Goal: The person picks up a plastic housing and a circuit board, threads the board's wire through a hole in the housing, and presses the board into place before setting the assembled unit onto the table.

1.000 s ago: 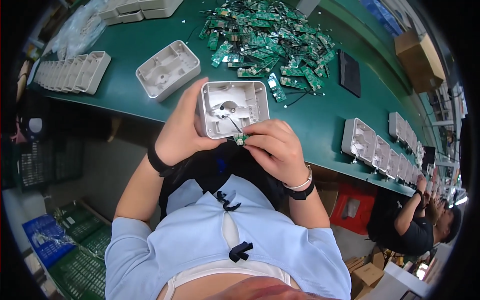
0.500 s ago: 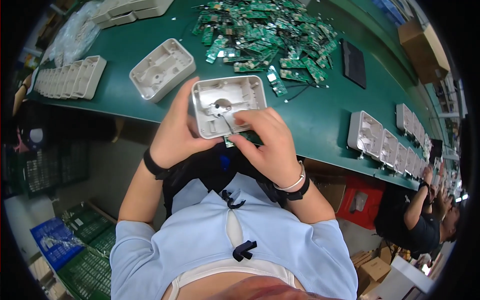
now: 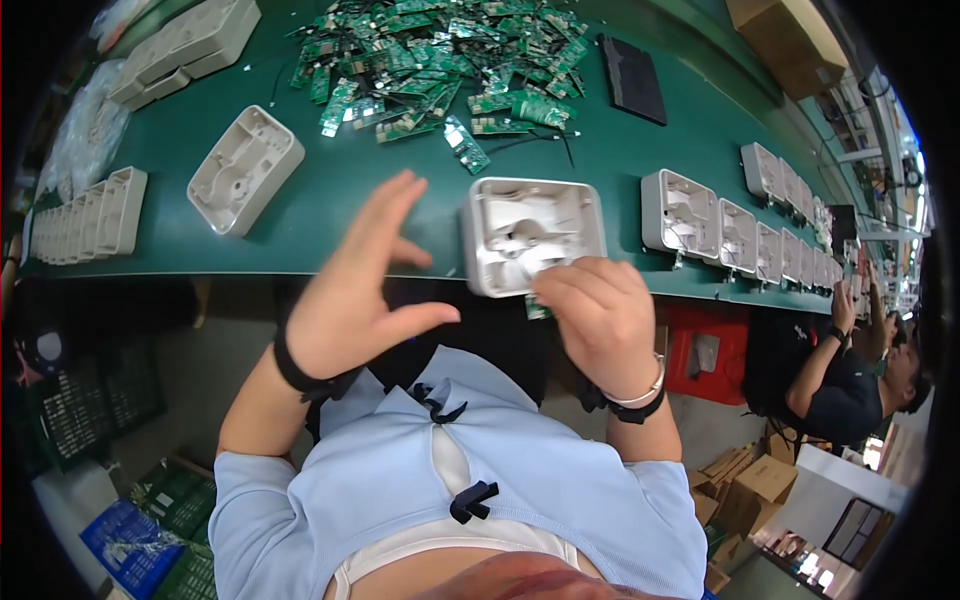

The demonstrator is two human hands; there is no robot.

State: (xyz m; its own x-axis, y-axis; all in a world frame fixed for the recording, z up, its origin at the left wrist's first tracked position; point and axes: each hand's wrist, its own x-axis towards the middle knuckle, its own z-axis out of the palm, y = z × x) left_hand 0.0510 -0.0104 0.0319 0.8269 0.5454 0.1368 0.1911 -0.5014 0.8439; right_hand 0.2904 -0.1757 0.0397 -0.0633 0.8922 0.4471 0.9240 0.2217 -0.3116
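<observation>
My right hand (image 3: 603, 318) grips the near edge of a white plastic housing (image 3: 483, 240), an open box with ribs and posts molded inside. Below that edge, beside my fingers, a small green circuit board (image 3: 537, 306) hangs out. My left hand (image 3: 365, 285) is off to the left of the housing, fingers and thumb spread, with nothing in it. A second housing (image 3: 272, 178) lies tilted on the green table farther left. Beyond my hands is a heap of green circuit boards (image 3: 425, 55) with black leads, and one loose board (image 3: 465, 147) lies at its near side.
On the right, a row of housings (image 3: 688, 215) runs along the edge of the table (image 3: 370, 160). Stacked housings (image 3: 125, 205) and a clear plastic bag (image 3: 85, 130) are at the left. A black flat pad (image 3: 633, 80) lies far right. Another person (image 3: 850, 370) sits to the right.
My left hand has let go of the housing and opened. My right hand has carried the housing to the right. The view has shifted rightward.
</observation>
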